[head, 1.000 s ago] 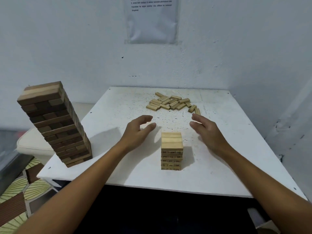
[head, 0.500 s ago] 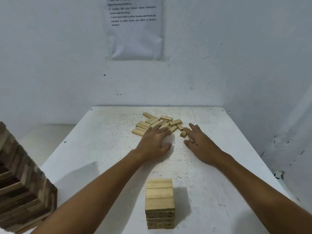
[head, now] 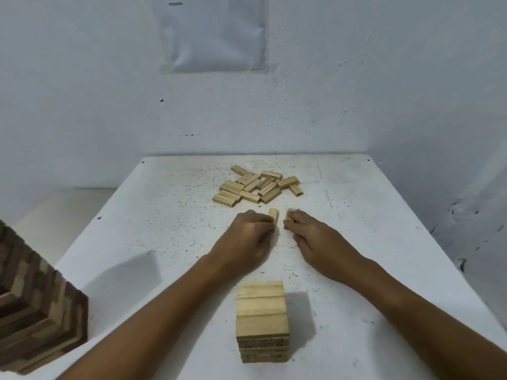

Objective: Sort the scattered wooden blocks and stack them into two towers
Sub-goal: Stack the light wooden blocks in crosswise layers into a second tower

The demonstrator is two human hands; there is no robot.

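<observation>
A short tower of light wooden blocks [head: 262,319] stands near the front edge of the white table [head: 153,215]. Several loose light blocks [head: 256,186] lie in a heap toward the back. Between heap and tower, my left hand [head: 245,239] grips a light block [head: 273,214] whose end sticks out past the fingers. My right hand [head: 312,237] pinches another light block [head: 288,218], mostly hidden by the fingers. The two hands sit close together, just above the table. A tall tower of dark and light blocks [head: 35,311] stands at the front left corner.
The table stands in a corner, with a white wall behind and another on the right. A plastic-covered paper sheet [head: 212,31] hangs on the back wall. The dark tower is cut off by the left frame edge.
Both hands have pulled back from the heap toward me, each now holding a light block. The view has tilted down a little, so the short tower shows in full.
</observation>
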